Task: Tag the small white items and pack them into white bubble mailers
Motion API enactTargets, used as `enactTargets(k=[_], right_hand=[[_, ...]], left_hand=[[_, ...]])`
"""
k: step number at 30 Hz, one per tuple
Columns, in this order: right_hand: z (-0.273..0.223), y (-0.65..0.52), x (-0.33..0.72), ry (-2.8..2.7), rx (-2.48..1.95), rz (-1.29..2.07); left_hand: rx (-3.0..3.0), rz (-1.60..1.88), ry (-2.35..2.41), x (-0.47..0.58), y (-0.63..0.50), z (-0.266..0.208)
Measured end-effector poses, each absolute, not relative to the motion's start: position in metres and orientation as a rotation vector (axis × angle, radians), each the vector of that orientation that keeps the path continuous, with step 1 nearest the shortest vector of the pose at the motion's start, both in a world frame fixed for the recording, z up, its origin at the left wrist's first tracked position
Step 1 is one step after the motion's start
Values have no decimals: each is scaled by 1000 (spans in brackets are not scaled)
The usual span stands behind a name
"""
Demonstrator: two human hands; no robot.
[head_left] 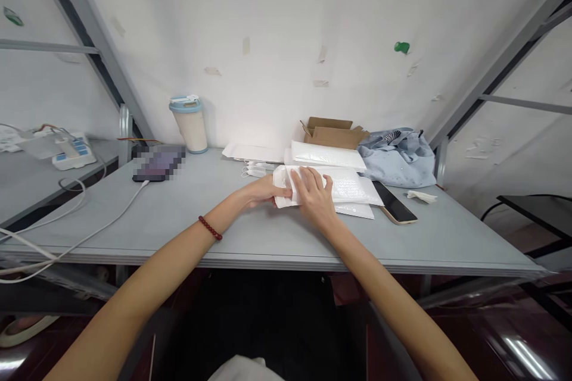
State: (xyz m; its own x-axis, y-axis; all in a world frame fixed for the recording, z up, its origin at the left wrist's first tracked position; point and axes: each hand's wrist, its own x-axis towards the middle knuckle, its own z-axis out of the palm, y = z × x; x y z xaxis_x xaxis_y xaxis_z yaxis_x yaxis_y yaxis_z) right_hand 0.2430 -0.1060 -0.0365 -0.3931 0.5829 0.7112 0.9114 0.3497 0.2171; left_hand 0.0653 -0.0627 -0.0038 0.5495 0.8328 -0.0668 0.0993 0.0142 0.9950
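A white bubble mailer [346, 184] lies across the middle of the desk, over other white mailers. My left hand [263, 189] pinches its left end, thumb on top and the other fingers partly hidden beneath. On the mailer's upper face rests my right hand [315, 193], fingers spread and pressing near that same left end. Another white mailer [328, 156] sits just behind, and the edge of one more [357, 210] shows underneath. Small white cable-like items [257, 169] lie behind my left hand.
An open cardboard box [335, 134] and crumpled blue cloth [397, 158] stand at the back. A black-screened phone [395, 203] lies right of the mailers, near a crumpled tissue [422, 196]. At left are a blue-lidded cup [190, 125], a blurred-out device [158, 164] and its white cable [107, 220].
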Motion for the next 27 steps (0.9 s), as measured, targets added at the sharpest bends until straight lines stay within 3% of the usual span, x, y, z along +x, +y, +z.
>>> enactTargets(k=[18, 27], right_hand=[[-26, -114, 240, -2195, -1371, -700], [-29, -113, 242, -2288, -1477, -674]], left_hand=[[1453, 624, 762, 57, -59, 3], [1737, 661, 804, 44, -60, 23]])
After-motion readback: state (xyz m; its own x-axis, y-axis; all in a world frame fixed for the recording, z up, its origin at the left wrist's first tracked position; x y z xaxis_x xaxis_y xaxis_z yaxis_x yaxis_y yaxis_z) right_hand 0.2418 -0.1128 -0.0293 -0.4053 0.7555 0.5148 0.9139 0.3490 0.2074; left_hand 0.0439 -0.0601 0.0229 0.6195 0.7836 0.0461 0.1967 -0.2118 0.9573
